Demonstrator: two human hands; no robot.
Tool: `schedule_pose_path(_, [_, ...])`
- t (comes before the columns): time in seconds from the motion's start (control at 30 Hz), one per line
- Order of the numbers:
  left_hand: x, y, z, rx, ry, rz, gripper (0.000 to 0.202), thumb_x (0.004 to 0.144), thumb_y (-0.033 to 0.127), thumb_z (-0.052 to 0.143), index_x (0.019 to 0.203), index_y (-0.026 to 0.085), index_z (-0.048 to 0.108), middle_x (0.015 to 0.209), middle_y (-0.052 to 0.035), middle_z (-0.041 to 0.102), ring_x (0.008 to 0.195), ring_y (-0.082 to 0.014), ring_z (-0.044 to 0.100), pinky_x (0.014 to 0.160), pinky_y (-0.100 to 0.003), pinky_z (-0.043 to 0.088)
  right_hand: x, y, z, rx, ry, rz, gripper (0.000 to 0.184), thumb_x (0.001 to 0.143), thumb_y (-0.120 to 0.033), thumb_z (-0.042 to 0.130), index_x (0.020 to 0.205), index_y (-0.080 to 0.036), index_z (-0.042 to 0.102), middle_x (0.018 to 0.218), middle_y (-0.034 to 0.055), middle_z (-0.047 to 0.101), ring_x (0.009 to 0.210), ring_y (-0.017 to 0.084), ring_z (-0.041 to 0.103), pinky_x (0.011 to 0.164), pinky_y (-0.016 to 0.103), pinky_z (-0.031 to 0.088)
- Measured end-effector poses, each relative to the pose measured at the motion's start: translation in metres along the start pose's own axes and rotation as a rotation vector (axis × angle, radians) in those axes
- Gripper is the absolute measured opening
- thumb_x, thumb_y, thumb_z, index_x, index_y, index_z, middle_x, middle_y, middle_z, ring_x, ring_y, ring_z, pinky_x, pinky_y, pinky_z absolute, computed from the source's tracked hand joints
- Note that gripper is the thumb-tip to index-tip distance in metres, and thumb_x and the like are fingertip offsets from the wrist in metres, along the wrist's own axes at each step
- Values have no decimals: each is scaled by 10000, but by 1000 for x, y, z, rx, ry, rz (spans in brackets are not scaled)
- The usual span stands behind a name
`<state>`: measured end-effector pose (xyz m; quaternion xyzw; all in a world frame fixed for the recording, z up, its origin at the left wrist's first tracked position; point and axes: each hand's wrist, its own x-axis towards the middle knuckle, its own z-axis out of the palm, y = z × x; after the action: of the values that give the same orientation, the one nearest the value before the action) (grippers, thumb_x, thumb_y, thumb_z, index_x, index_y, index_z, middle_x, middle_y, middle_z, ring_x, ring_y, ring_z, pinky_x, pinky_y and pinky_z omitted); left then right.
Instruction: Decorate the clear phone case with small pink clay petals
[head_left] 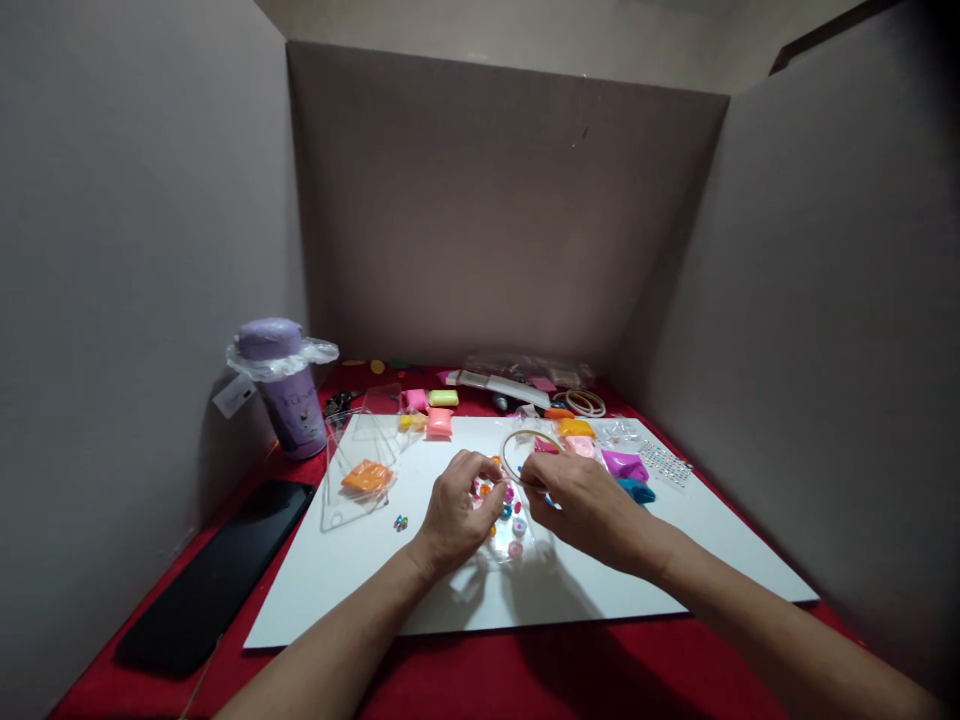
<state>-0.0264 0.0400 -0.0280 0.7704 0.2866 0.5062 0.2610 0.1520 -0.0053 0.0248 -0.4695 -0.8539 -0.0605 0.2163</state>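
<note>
Two hands meet mid-board over a clear bead bag. Left hand fingers curled, pinching the bag's edge. Right hand pinches a thin hoop, fingertips pressed together. Purple cup far left.

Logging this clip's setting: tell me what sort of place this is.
Probably a home craft table, screened by cardboard walls. A white board on a red cloth carries coloured clay packets and small beads.
</note>
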Motion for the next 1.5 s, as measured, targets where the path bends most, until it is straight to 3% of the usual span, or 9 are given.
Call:
schedule_pose_path(0.37, [1,1,-4,-24,1,-34,126,766,132,578,872,200,577,843,-13,610,789,-157,562,701,-291,441,-1,-2,-3,-58,-1,-14,152,767,-49,460,721,-193,470,653,2,550,561,119,410,542,266,263])
schedule_pose_path(0.93, [1,3,-4,32,-6,54,88,786,134,555,746,205,521,742,-2,564,732,-156,495,678,-291,410,1,-10,-3,-126,-26,-73,184,757,-18,436,710,-194,463,633,13,538,548,130,393,525,283,228])
schedule_pose_path(1.5, [2,5,-5,36,38,4,110,751,92,538,719,196,525,690,21,537,675,-134,482,648,-267,408,5,-17,5,-191,50,-69,193,768,-10,408,697,-168,494,605,33,553,533,135,388,539,297,234])
